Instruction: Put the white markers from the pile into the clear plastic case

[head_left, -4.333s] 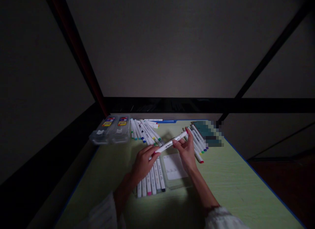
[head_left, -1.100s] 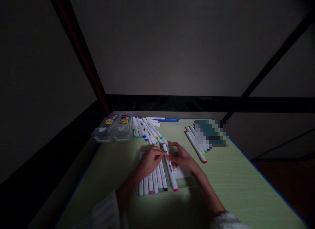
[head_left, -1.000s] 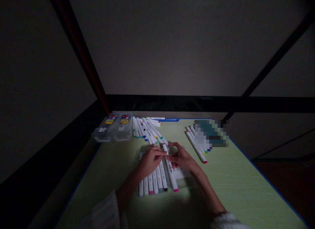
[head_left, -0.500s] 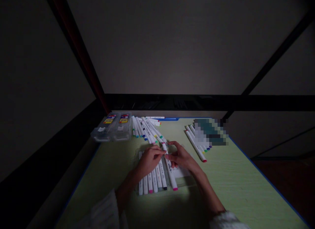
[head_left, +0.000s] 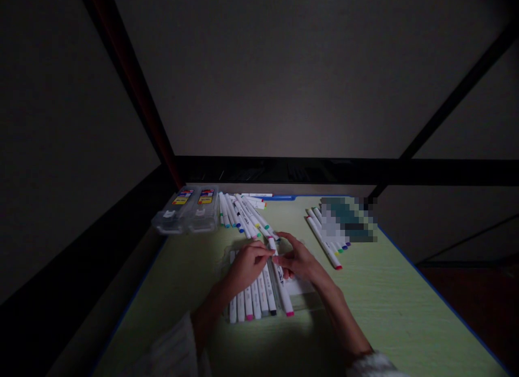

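Note:
A white marker with pink ends (head_left: 285, 296) slants over a clear plastic case (head_left: 314, 300) on the table. My right hand (head_left: 299, 259) grips this marker near its upper part, thumb and fingers closed round it. My left hand (head_left: 248, 263) has its fingers pinched together at the marker's left side, with the fingertips at its barrel. Below my left hand, several white markers (head_left: 256, 301) lie side by side in the case's left part; one shows a pink end and one a black end. My left hand hides their upper parts.
Two clear cases with yellow labels (head_left: 190, 215) lie at the back left. Beside them is a loose pile of markers (head_left: 245, 212). Several more markers (head_left: 324, 242) lie at the right, next to a blurred-out patch. A blue edge (head_left: 438, 306) runs along the table.
The whole view has shifted very slightly. Both hands and the pink-ended marker keep almost the same pose.

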A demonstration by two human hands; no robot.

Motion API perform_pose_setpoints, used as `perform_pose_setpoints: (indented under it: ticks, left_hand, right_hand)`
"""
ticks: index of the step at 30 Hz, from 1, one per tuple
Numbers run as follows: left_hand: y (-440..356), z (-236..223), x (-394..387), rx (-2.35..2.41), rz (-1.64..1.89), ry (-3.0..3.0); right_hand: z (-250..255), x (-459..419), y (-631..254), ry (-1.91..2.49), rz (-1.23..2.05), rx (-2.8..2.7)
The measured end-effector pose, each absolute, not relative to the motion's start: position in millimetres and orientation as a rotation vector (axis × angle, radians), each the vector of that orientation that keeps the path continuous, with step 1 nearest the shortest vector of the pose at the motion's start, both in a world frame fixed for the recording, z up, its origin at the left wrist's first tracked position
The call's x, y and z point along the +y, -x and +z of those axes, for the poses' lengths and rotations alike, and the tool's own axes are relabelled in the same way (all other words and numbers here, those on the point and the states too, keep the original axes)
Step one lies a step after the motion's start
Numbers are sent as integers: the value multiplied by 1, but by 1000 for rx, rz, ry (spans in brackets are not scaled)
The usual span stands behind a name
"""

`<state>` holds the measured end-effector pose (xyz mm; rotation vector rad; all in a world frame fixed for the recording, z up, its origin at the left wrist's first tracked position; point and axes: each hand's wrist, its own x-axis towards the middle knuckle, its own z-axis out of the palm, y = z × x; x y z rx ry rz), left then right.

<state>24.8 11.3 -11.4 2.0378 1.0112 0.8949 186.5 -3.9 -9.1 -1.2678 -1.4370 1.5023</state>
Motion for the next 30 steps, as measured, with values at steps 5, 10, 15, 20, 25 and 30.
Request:
perform_pose_setpoints:
  ticks: [5,10,15,20,25,30]
  left_hand:
    - [-24,-10,11,1011,894,-2063]
    - [-25,-8,11,1009,901,-2046]
    - [-26,-10,11,1000,906,-2036]
    - [-25,-13,12,992,928,-2051]
    - [-26,-14,13,1020,964,-1980]
    - [-26,-19,17,1039,1034,-1715]
  right_hand:
    - [-13,-3,-188,1262,1484,-1463]
    - [-9,-5,-186,1291,1475,-1454]
    - [-4,-5,-184,1321,1487,-1427]
    - [-3,-5,-184,1305,1495,-1426]
    - [-7,-5,-185,1282,1477,-1441]
    - [-7,-5,-185,1236,1450,-1452]
